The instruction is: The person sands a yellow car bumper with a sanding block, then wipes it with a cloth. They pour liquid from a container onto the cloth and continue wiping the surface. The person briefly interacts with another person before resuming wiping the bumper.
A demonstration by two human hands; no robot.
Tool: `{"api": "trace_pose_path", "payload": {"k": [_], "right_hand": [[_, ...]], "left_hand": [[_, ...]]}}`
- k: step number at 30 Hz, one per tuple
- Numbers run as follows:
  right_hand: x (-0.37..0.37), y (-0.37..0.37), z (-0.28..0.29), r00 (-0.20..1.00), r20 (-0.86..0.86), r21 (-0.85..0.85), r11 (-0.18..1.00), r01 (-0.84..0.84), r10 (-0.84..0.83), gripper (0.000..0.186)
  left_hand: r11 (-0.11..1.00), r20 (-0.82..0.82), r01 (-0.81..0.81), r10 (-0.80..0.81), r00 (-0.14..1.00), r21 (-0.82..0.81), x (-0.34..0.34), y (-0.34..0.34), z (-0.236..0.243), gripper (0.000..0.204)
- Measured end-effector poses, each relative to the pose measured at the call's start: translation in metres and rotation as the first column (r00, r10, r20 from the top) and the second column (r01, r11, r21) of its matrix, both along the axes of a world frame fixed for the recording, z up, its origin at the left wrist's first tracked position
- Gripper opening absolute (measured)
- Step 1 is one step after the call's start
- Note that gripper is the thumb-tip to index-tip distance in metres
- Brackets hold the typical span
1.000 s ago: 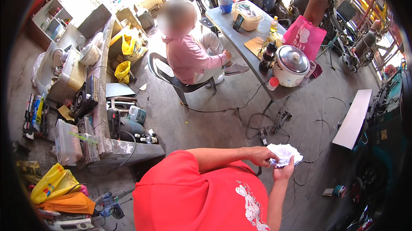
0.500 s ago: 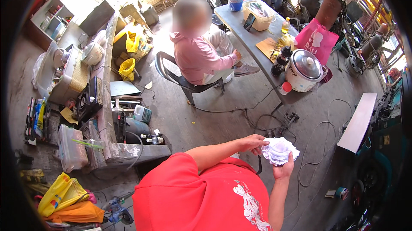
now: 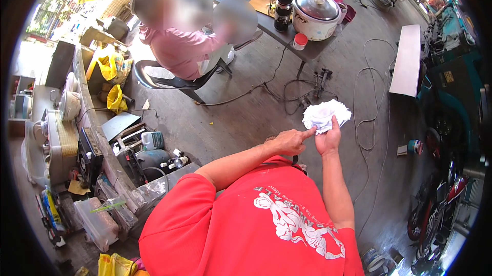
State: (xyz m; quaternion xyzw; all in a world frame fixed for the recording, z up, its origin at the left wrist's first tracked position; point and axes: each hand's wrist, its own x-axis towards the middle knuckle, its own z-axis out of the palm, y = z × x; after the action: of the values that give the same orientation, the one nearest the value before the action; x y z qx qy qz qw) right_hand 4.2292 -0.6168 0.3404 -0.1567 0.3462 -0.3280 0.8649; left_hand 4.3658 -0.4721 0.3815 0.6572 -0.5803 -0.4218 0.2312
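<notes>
A white ruffled rosette [image 3: 326,114], layered like a rose, rests in my right hand [image 3: 328,140]. My right thumb presses on its near edge, and the other fingers are hidden beneath it. Whether it is cloth or paper I cannot tell. On its left side, my left hand [image 3: 290,141] points with the index finger stretched out, the tip at or very close to the rosette's edge. The other left fingers are curled under, and nothing shows in them.
A person in pink [image 3: 177,53] sits on a dark chair [image 3: 154,77]. The table [image 3: 264,19] bears a lidded pot [image 3: 316,14], a dark bottle [image 3: 283,12] and a red-lidded jar [image 3: 300,41]. Cables [image 3: 302,94] lie on the floor. A cluttered bench [image 3: 97,117] stands left; a white panel [image 3: 407,63] right.
My view has swung rightward and down. The left hand has drawn back from gripping the rosette's edge to pointing at it. The seated person has leaned and reached toward the table.
</notes>
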Motion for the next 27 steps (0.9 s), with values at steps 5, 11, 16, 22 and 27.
{"api": "trace_pose_path", "payload": {"k": [5,11,16,22,27], "right_hand": [[-0.015,0.002,-0.003,1.0,0.002,0.038,0.999,0.003,-0.003,0.047],[-0.026,0.001,0.001,0.996,0.076,0.013,0.999,-0.051,0.05,0.051],[-0.071,-0.003,-0.005,0.998,-0.056,0.079,0.997,-0.006,0.011,0.054],[-0.186,-0.006,-0.048,0.989,-0.109,0.224,0.967,0.125,-0.103,0.054],[-0.298,-0.011,-0.069,0.917,-0.251,0.237,0.899,0.369,-0.31,0.056]], "left_hand": [[0.995,-0.024,0.073,-0.075,0.997,-0.061,-0.001,-0.003,-0.012,0.089],[0.988,-0.023,0.152,-0.152,0.988,-0.013,0.007,-0.008,-0.001,0.09],[0.994,-0.141,0.099,-0.093,0.986,0.04,0.021,-0.006,-0.038,0.074],[0.937,0.225,-0.198,0.135,0.965,0.288,0.055,0.059,-0.159,0.054],[0.534,0.418,-0.467,0.218,0.882,0.705,0.042,0.142,-0.197,0.037]]}}
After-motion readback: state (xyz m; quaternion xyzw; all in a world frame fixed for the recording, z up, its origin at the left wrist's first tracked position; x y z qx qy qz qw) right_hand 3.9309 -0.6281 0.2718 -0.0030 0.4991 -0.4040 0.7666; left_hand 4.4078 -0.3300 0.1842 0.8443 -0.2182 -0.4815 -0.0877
